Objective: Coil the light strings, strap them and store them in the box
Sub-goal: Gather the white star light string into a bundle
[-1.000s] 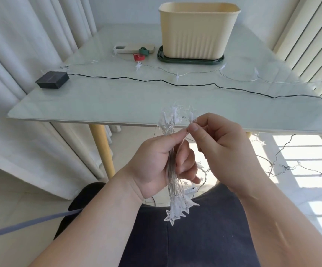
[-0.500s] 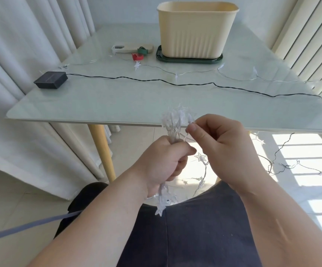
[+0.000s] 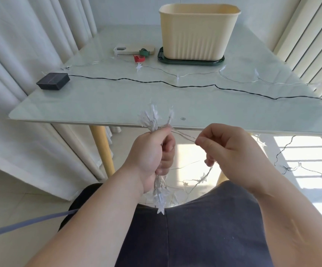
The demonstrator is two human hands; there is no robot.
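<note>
Clear wire (image 3: 183, 136) with star lights is being coiled. The left hand (image 3: 152, 157) grips the bundle (image 3: 151, 120) at the near table (image 3: 98, 105) edge, and the right hand (image 3: 233, 157) pinches the wire beside it. Next, I think, this length must be folded onto the bundle. Under the table the thin wire is hard to follow. The inside of the far box (image 3: 196, 31) is hidden.

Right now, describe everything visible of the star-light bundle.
The star-light bundle is thin clear wire folded into long loops, with translucent white plastic stars clustered at top and bottom. The left hand grips its middle, holding it upright. One strand runs sideways to the right hand, which pinches it. No strap shows on it.
</note>
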